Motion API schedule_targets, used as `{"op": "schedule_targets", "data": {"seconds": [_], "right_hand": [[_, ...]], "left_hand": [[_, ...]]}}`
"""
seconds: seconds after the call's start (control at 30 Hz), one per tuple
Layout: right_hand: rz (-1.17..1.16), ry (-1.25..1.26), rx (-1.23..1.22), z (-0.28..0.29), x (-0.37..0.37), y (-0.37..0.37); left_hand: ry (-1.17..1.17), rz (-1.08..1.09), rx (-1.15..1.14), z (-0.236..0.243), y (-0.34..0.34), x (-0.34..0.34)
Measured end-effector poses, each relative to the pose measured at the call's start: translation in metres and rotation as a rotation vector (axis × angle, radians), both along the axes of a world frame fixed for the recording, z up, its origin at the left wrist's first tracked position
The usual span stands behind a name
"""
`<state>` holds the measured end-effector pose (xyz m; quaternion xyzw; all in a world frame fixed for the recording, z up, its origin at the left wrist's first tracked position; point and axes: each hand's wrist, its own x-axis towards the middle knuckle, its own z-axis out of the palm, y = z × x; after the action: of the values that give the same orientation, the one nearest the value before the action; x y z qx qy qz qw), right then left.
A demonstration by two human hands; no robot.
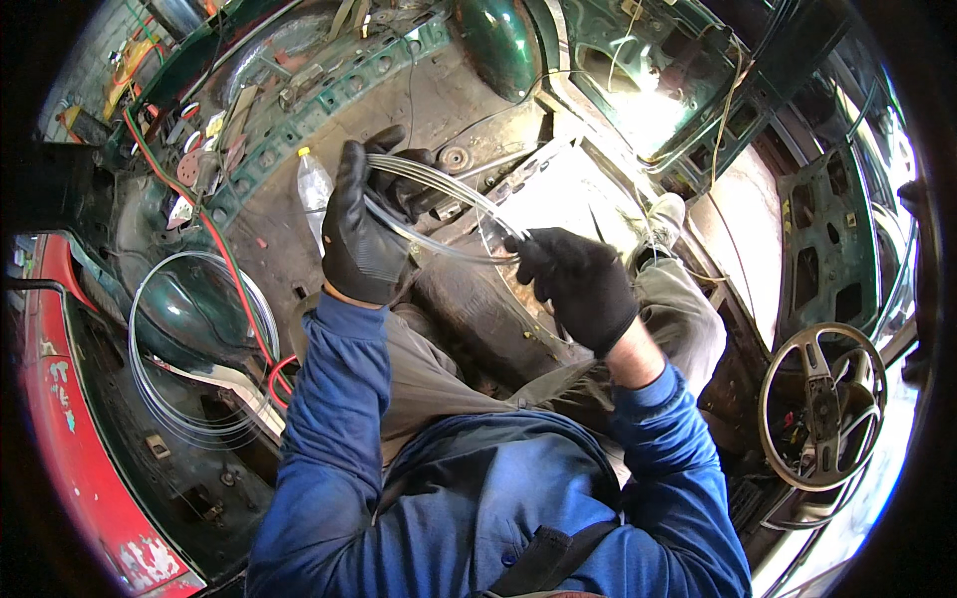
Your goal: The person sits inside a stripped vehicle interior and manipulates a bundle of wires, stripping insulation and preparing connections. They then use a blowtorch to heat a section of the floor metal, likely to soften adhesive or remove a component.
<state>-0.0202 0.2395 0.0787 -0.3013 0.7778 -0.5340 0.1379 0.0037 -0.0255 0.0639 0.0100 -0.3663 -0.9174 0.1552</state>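
Observation:
My left hand (364, 234), in a black glove, is raised near the middle of the view, wrapped round a coil of thin silvery tubing or wire (448, 184), with its fingers bent at the top of the loop. My right hand (583, 289), also gloved, grips the other end of the same coil, fingers curled against it. Whether the strands are metal or plastic I cannot tell. Just behind my left hand a clear plastic bottle with a yellow cap (311, 189) stands on the dirty metal floor (274, 244).
I sit in a stripped green vehicle body. A larger wire coil (138, 339) and a red hose (224, 249) lie at left, beside a red panel (65, 429). A steering wheel (773, 399) is at lower right, abrasive discs (189, 169) at upper left, loose cables (720, 149) at upper right.

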Motion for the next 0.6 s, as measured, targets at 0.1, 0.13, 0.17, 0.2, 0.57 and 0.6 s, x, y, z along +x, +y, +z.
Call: {"op": "schedule_targets", "data": {"seconds": [0.1,0.13,0.17,0.2,0.57,0.6], "right_hand": [[0.080,0.645,0.211,-0.007,-0.037,0.019],[0.080,0.505,0.221,-0.002,-0.042,0.023],[0.090,0.582,0.241,-0.004,-0.046,0.024],[0.100,0.657,0.260,-0.011,-0.051,0.025],[0.342,0.561,0.471,0.000,-0.009,-0.021],[0.346,0.549,0.469,0.002,-0.009,-0.021]], "left_hand": [[-0.122,0.155,-0.460,-0.013,-0.017,0.001],[-0.109,0.302,-0.731,-0.018,-0.018,0.003],[-0.093,0.451,-1.001,-0.022,-0.020,0.006],[-0.036,0.532,-1.237,-0.025,-0.024,0.010],[0.031,-0.398,-1.775,-0.024,0.027,0.019],[-0.016,-0.464,-1.742,-0.022,0.027,0.018]]}}
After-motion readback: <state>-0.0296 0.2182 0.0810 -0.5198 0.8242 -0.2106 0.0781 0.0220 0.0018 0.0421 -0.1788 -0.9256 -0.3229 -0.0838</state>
